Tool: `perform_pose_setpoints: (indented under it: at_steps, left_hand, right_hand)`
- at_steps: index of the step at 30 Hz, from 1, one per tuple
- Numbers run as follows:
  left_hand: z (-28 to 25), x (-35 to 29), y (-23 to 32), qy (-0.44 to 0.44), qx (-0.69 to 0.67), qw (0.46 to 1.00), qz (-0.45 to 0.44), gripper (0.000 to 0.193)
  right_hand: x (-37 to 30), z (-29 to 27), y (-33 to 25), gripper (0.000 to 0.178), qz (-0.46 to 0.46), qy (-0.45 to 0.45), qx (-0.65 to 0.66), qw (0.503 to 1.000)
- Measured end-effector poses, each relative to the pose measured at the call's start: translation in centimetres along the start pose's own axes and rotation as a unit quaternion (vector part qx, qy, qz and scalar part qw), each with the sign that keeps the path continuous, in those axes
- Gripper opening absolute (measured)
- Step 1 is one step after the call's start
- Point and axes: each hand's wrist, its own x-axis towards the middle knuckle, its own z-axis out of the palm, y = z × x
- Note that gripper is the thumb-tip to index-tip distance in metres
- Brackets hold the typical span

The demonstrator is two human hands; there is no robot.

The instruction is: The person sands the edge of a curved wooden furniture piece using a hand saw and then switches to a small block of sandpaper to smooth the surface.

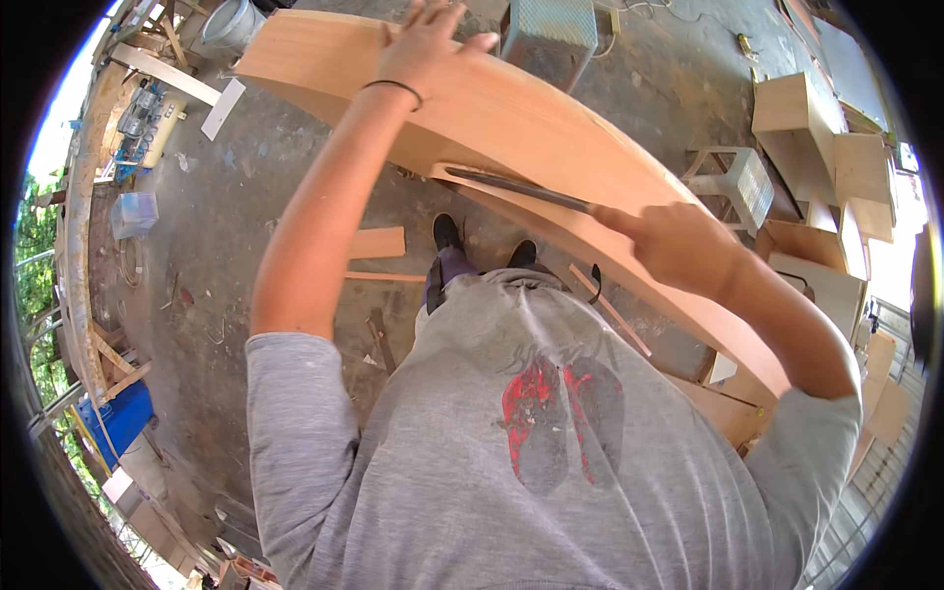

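A long pale wooden panel (pixel 531 116) stretches from the far left to the near right in front of me. Across its far edge lies my left hand (pixel 425 54), fingers spread and the thumb held apart. My right hand (pixel 678 246) is wrapped round the near end of a dark, slim file (pixel 521 188), with a finger stretched along it. The file's tip rests at a rounded slot (pixel 442 171) near the panel's near edge. Its handle is hidden in my fist.
Stools stand beyond the panel, one light blue (pixel 553 39) and one whitish (pixel 733 182). Wooden boxes (pixel 801 128) are stacked at the right. Loose wood strips (pixel 379 243) lie on the floor near my shoes (pixel 447 231). A compressor (pixel 157 128) and a bucket (pixel 233 22) are at the left.
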Motion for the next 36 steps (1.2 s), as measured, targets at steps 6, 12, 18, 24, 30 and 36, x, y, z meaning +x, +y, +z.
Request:
perform_pose_setpoints:
  at_steps: [6, 12, 18, 24, 30, 36]
  left_hand:
    - [1.9, -0.9, -2.3, 0.056, 0.025, 0.997, 0.044, 0.063]
    - [1.1, -1.6, 0.9, 0.026, 0.068, 0.997, 0.025, 0.053]
    - [0.9, -2.2, -2.4, 0.066, 0.065, 0.995, 0.048, 0.051]
    - [1.5, -1.8, -0.3, 0.049, 0.127, 0.991, 0.01, 0.048]
    - [0.3, -1.5, -2.0, -0.019, 0.122, 0.992, -0.017, 0.063]
    - [0.3, -0.8, -1.7, -0.032, 0.119, 0.992, -0.015, 0.061]
  right_hand:
    - [-2.1, -2.7, -1.1, 0.051, 0.019, 0.011, -0.02, 1.0]
    - [-2.0, 2.7, 0.6, 0.054, 0.058, -0.071, -0.032, 0.995]
    - [-7.4, -0.3, 1.1, 0.055, 0.046, 0.007, -0.07, 0.997]
    - [-7.2, 4.0, 2.0, 0.054, 0.083, -0.086, -0.04, 0.992]
    - [-12.5, 2.5, 3.4, 0.057, 0.099, -0.026, -0.06, 0.993]
    - [-14.2, 4.4, 4.6, 0.055, 0.082, -0.018, -0.07, 0.994]
